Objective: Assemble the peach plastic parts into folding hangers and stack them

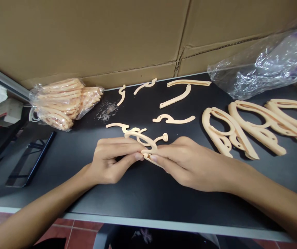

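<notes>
Both hands meet over the middle of the black table. My left hand [114,159] pinches a cream curved plastic hanger piece [148,142] between thumb and fingertips. My right hand [187,162] grips the same small assembly from the other side, thumb and index finger closed on its lower part. The joint between the held pieces is partly hidden by the fingers. Just beyond the hands lie a curved hook piece [117,125] and a round-ended piece [165,137]. Farther back rests a wavy hook piece [174,119].
Long hanger arms [188,82] and small hooks [122,95] lie at the back. Several folded hangers [221,131] sit on the right. A bag of cream pieces [57,100] and a phone [30,160] are on the left. Clear plastic bag [265,65] stands back right, before cardboard [99,34].
</notes>
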### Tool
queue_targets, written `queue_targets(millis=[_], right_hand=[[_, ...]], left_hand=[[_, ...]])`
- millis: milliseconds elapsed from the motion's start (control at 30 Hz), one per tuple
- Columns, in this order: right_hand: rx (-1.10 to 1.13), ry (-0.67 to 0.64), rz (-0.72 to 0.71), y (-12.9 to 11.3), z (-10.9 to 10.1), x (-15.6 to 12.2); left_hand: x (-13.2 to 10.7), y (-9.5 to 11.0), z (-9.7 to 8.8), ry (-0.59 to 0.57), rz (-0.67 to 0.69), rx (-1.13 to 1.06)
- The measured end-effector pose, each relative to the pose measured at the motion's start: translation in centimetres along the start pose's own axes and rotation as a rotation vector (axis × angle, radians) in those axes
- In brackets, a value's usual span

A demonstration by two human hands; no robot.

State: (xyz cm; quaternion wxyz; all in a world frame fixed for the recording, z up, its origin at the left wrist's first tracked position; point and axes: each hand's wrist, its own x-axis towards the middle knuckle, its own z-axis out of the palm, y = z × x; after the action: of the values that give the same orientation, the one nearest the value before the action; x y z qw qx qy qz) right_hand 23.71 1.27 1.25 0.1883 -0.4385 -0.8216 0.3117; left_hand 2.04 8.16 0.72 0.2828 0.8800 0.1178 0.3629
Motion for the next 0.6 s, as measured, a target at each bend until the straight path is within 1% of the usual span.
queue_targets(millis=[133,333,467,600], right_hand=[[-0.019,0.006,-0.004,0.05,0.03,0.03],[-0.008,-0.004,-0.041,-0.05,0.05,0.16],[0.018,-0.005,-0.022,-0.07,0.08,0.09],[0.041,-0.025,0.0,-0.01,-0.01,0.16]], left_hand=[[-0.07,0.01,-0.05,-0.008,-0.013,-0.027],[0.08,0.3,-0.25,-0.071,-0.033,-0.015],[0.02,0.27,-0.28,-0.069,-0.018,0.013],[-0.11,0.2,-0.25,-0.098,-0.007,0.038]])
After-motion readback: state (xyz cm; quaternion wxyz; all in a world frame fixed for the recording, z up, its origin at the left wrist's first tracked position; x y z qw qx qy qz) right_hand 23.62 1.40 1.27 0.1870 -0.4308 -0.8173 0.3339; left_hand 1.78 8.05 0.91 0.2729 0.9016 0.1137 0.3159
